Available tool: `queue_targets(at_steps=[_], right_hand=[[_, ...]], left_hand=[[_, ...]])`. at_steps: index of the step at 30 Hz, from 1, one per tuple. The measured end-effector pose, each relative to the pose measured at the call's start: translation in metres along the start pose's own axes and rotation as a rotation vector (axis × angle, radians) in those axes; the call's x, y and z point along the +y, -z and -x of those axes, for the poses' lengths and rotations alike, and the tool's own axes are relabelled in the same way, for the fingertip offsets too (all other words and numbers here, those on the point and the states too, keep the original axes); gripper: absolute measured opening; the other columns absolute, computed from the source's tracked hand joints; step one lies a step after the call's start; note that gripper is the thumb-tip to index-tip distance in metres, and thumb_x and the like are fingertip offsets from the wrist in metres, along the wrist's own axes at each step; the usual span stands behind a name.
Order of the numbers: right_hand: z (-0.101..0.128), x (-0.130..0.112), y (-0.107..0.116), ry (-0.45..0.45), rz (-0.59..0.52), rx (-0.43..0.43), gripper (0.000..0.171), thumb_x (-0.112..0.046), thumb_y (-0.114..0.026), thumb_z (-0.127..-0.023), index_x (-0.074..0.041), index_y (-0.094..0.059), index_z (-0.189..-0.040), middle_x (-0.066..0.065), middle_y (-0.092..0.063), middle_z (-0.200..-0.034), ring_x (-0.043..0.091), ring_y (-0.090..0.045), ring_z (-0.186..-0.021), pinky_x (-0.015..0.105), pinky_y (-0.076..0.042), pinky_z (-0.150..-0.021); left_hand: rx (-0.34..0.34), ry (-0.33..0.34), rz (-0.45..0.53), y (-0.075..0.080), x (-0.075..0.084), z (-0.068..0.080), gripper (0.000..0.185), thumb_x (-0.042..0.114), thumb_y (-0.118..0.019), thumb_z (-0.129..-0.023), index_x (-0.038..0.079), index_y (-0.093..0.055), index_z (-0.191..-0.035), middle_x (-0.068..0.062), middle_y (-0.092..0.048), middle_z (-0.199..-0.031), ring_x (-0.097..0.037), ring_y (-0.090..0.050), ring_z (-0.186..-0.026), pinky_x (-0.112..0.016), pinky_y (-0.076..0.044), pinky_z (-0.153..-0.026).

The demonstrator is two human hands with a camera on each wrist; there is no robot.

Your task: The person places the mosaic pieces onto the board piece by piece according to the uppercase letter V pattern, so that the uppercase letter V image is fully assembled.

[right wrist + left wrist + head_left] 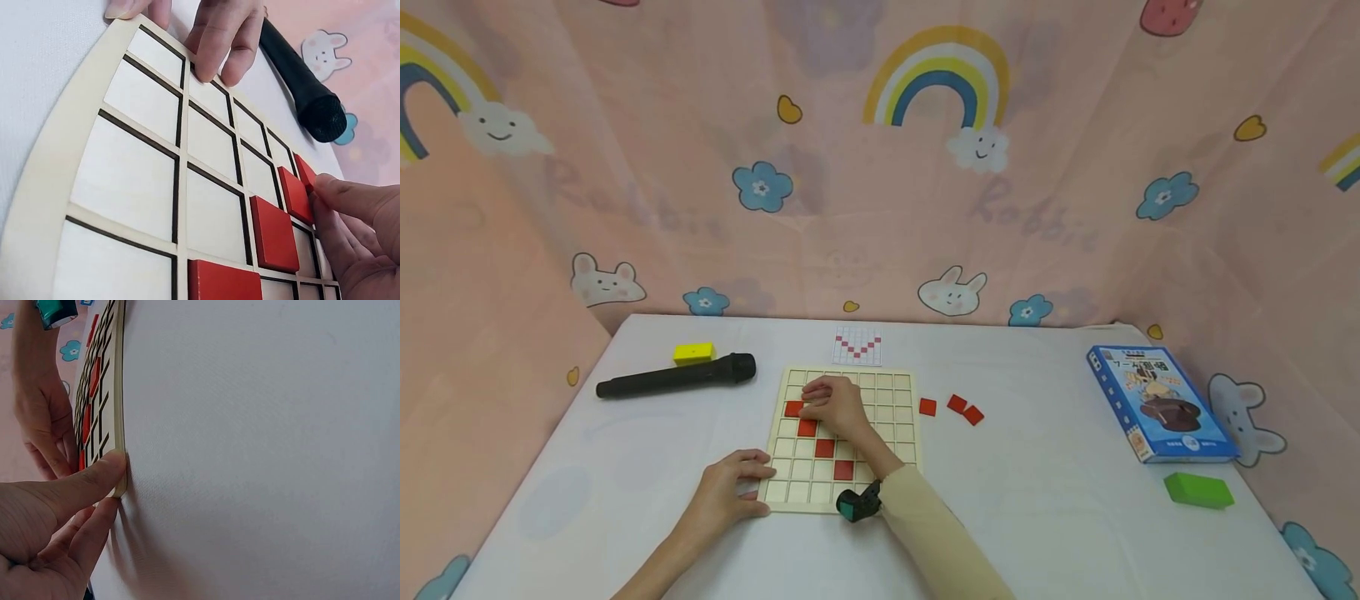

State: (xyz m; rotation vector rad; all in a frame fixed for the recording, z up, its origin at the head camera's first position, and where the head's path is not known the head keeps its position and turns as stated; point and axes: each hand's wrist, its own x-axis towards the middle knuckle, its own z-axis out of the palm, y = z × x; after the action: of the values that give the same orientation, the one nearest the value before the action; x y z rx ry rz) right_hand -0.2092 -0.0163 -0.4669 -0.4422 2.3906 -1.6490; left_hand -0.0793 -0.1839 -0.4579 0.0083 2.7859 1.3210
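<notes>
Hands work on a wooden grid board (891, 417) lying flat near the middle of the white counter (1045, 517). The left hand (730, 492) rests at the board's 7 o'clock corner, thumb pressed on the near-left edge and fingers lying on the nearest cells, holding nothing. The right hand (835, 404) lies over the upper-left cells, fingertips (331, 187) touching the topmost of four red tiles (825, 447) that run diagonally from 10 o'clock toward 5 o'clock; whether it pinches that tile cannot be told. Three loose red tiles (957, 406) lie just off the board's right edge at 3 o'clock. A black microphone (676, 377) and a yellow block (694, 353) sit at 10 o'clock, a pattern card (857, 345) at 12 o'clock beyond the far edge. A blue box (1157, 404) and a green block (1198, 490) lie well apart on the right, with bare counter between them and the board.
</notes>
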Motion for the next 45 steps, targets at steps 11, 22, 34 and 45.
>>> queue_targets(at_steps=[11,22,34,45], right_hand=[[0.0,0.001,0.001,-0.045,-0.02,-0.011,0.021,-0.004,-0.075,-0.081,0.002,-0.069,-0.101,0.013,-0.072,-0.095,0.022,-0.07,-0.085,0.027,-0.058,-0.075],[0.011,0.003,0.025,-0.017,-0.074,-0.043,0.024,-0.005,-0.07,-0.086,0.003,-0.066,-0.107,0.016,-0.068,-0.104,0.025,-0.068,-0.094,0.028,-0.058,-0.077],[0.057,0.023,0.103,0.04,0.082,0.058,0.032,-0.006,-0.072,-0.084,-0.002,-0.065,-0.115,0.013,-0.065,-0.113,0.026,-0.063,-0.095,0.028,-0.056,-0.076],[0.1,0.08,0.191,-0.209,0.331,0.298,0.049,-0.011,-0.077,-0.081,-0.007,-0.058,-0.126,0.016,-0.057,-0.123,0.029,-0.054,-0.102,0.038,-0.054,-0.087]], left_hand=[[0.003,-0.01,-0.008,0.001,0.0,0.0,0.042,-0.011,-0.085,-0.054,-0.003,-0.074,-0.093,-0.009,-0.063,-0.109,-0.026,-0.065,-0.094,-0.026,-0.059,-0.07],[0.01,0.009,-0.011,-0.004,0.003,-0.004,0.043,-0.013,-0.085,-0.053,-0.003,-0.074,-0.092,-0.007,-0.064,-0.108,-0.025,-0.063,-0.096,-0.025,-0.059,-0.07],[-0.011,0.051,-0.119,0.001,0.0,-0.002,0.045,-0.002,-0.089,-0.053,-0.001,-0.074,-0.096,-0.006,-0.064,-0.111,-0.029,-0.059,-0.107,-0.04,-0.053,-0.088],[-0.02,0.065,-0.076,-0.001,-0.002,-0.003,0.043,-0.004,-0.088,-0.053,-0.001,-0.074,-0.095,-0.005,-0.063,-0.111,-0.029,-0.058,-0.108,-0.031,-0.057,-0.081]])
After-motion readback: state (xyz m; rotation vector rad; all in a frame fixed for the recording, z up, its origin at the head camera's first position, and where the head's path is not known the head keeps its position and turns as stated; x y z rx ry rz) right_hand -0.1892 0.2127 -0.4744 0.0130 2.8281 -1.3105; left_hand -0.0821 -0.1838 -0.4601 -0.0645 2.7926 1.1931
